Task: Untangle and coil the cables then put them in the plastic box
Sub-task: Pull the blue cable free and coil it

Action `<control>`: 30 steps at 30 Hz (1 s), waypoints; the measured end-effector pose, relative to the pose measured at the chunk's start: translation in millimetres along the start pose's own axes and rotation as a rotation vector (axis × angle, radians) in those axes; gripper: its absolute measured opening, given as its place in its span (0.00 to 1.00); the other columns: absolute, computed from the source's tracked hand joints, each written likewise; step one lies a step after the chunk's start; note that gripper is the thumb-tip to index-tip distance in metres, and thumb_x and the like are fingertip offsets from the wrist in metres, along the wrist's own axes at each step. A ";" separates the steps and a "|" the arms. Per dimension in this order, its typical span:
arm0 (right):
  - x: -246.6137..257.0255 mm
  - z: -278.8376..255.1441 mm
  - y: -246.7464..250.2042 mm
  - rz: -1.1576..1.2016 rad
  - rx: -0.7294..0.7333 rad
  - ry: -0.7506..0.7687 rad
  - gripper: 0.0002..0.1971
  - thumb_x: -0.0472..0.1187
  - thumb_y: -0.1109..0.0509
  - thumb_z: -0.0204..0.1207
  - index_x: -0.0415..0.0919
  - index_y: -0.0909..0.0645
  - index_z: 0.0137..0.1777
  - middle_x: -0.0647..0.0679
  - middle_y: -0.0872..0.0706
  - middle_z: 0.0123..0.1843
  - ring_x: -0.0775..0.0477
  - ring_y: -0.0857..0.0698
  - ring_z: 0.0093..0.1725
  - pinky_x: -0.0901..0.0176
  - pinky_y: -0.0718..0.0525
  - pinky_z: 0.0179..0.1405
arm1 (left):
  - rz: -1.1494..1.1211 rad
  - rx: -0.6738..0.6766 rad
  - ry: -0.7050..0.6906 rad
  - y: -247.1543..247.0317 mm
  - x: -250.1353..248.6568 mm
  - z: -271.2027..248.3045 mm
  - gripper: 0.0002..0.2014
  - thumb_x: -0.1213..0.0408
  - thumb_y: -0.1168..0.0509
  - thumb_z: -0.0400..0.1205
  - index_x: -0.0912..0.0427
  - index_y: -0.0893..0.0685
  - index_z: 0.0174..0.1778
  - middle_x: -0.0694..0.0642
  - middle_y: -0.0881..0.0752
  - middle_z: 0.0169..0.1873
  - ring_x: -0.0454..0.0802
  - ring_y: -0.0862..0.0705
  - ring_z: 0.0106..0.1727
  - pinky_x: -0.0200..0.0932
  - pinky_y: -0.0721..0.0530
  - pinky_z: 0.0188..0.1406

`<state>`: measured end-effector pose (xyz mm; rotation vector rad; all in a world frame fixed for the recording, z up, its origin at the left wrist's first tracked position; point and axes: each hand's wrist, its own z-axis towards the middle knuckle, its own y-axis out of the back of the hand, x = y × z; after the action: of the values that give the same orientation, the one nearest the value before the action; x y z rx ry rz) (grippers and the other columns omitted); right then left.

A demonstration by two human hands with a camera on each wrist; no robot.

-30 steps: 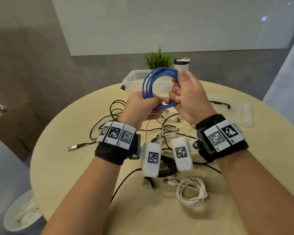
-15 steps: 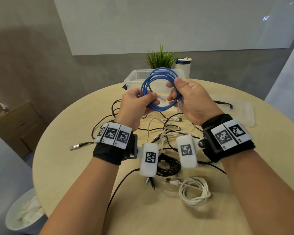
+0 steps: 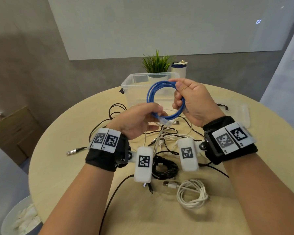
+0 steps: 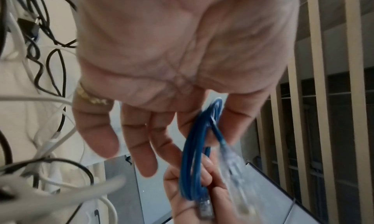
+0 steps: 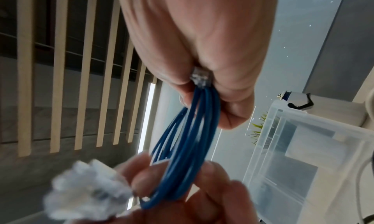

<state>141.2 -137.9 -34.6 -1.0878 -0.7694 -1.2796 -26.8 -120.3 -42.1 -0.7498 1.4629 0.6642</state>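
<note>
Left wrist footage is blurred at the clear plug of the blue cable (image 4: 194,160), and the left hand (image 4: 172,64) is seen with fingers loosely extended, only fingertips pinching a strand. From the right wrist, a second plug is seen tucked inside the right hand (image 5: 202,51), which is clenched round the coil. Only from the head view is the coil seen raised above the worktop (image 3: 78,175), before the plastic box (image 3: 134,89).
</note>
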 end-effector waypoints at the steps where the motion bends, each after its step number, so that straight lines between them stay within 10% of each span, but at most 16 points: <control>1: 0.3 -0.5 -1.5 -0.015 -0.001 0.010 0.13 0.35 0.45 0.88 0.38 0.19 0.60 0.52 0.27 0.25 0.55 0.29 0.23 0.61 0.27 0.28 | -0.021 -0.038 0.017 -1.5 -0.7 0.6 0.12 0.66 0.38 0.83 0.56 0.22 0.32 0.53 0.16 0.37 0.49 0.17 0.40 0.43 0.18 0.40; 6: 1.0 -4.2 -0.6 -0.085 -0.067 0.072 0.14 0.36 0.47 0.88 0.41 0.19 0.59 0.51 0.27 0.28 0.55 0.28 0.27 0.61 0.25 0.31 | 0.003 -0.223 -0.037 -4.8 -1.2 3.7 0.05 0.72 0.34 0.81 0.60 0.23 0.45 0.56 0.15 0.34 0.45 0.15 0.28 0.36 0.15 0.28; 11: 0.2 -5.4 0.7 -0.171 -0.130 0.117 0.15 0.36 0.48 0.88 0.45 0.20 0.61 0.51 0.27 0.31 0.56 0.27 0.30 0.61 0.24 0.34 | 0.129 -0.415 -0.113 2.4 -1.6 4.7 0.12 0.70 0.25 0.74 0.60 0.25 0.37 0.59 0.15 0.28 0.49 0.16 0.27 0.38 0.16 0.27; 22: 5.8 -6.8 0.6 -0.110 -0.098 0.021 0.13 0.36 0.50 0.89 0.44 0.23 0.57 0.51 0.30 0.30 0.55 0.31 0.28 0.59 0.25 0.32 | 0.047 -0.313 -0.259 -6.3 -2.9 5.2 0.06 0.72 0.33 0.81 0.60 0.14 0.52 0.53 0.13 0.29 0.45 0.14 0.31 0.34 0.18 0.30; 30: 6.4 -11.4 -3.3 -0.218 0.037 -0.025 0.08 0.41 0.43 0.87 0.48 0.22 0.53 0.54 0.32 0.26 0.57 0.32 0.25 0.54 0.23 0.34 | 0.237 -0.340 -0.344 -4.0 -3.9 3.3 0.11 0.62 0.40 0.86 0.56 0.21 0.37 0.48 0.24 0.26 0.43 0.25 0.28 0.37 0.27 0.30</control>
<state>137.6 -150.6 -31.9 -1.0125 -0.9472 -1.4310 -21.7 -120.0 -38.1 -0.6825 1.1424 1.1841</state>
